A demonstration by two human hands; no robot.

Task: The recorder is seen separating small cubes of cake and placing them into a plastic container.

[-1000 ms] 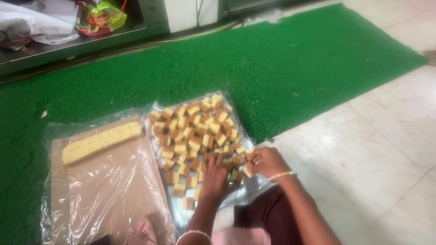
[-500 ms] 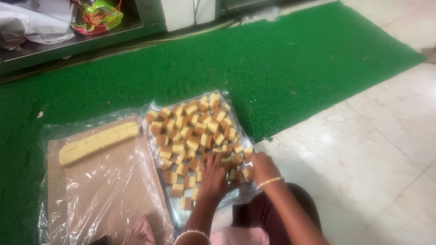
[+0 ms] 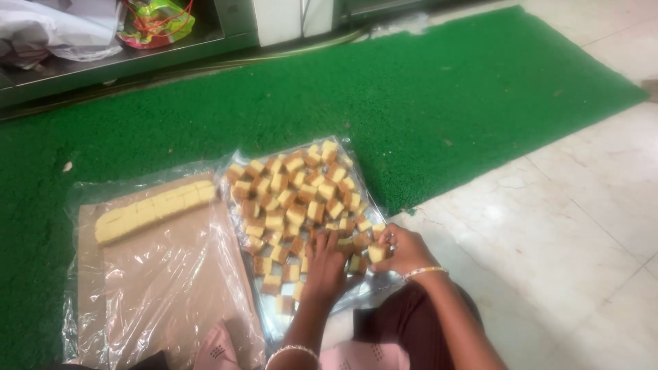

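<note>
Several small yellow-and-brown cake cubes [image 3: 295,199] lie packed together on a clear plastic sheet [image 3: 240,161] on the floor. My left hand [image 3: 325,267] rests palm down on the near cubes, fingers spread. My right hand [image 3: 403,250], with a bracelet at the wrist, holds one cake cube [image 3: 376,253] at the sheet's near right corner. To the left, an uncut row of yellow cake [image 3: 154,209] lies on a plastic-covered brown board [image 3: 151,288].
A green turf mat [image 3: 445,96] lies under the far part of both sheets; pale floor tiles [image 3: 548,240] spread to the right. A metal shelf [image 3: 103,65] with bags runs along the top left. My knees sit at the bottom edge.
My right hand has drawn slightly nearer and closed on a cube at the sheet's corner. My left hand stays on the near cubes. The view has shifted slightly.
</note>
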